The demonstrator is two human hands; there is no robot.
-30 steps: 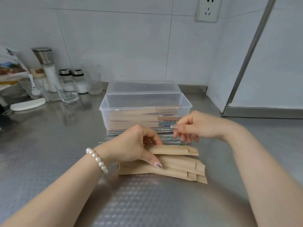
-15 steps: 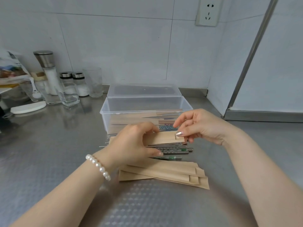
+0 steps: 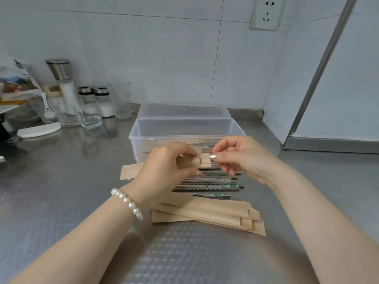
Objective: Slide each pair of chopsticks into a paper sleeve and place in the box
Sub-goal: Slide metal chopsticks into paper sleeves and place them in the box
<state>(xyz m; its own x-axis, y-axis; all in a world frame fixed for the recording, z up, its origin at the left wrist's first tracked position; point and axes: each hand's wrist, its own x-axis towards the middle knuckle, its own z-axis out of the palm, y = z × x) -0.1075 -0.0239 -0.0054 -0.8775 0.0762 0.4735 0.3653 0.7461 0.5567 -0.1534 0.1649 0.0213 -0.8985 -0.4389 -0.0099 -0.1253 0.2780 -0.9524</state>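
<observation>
My left hand (image 3: pixel 166 167) grips a brown paper sleeve (image 3: pixel 131 171) held level above the counter; its far end sticks out left of the hand. My right hand (image 3: pixel 238 156) pinches the sleeve's open flap end (image 3: pixel 205 161) between thumb and forefinger. Below the hands lie several metal chopsticks (image 3: pixel 211 185) in a row. Nearer me sits a small stack of empty paper sleeves (image 3: pixel 207 214). The clear plastic box (image 3: pixel 143 128) stands just behind the hands, with sleeved chopsticks lying inside.
The box's clear lid (image 3: pixel 182 109) lies behind it against the wall. At the back left stand a salt grinder (image 3: pixel 63 85), shaker jars (image 3: pixel 102 101), glasses (image 3: pixel 121 99) and a white disc (image 3: pixel 39 130). A steel-framed panel (image 3: pixel 320 68) closes the right side.
Both hands lifted one sleeve off the stack and raised it toward the box. My right hand moved left onto the sleeve's flap end. The chopsticks underneath came into view.
</observation>
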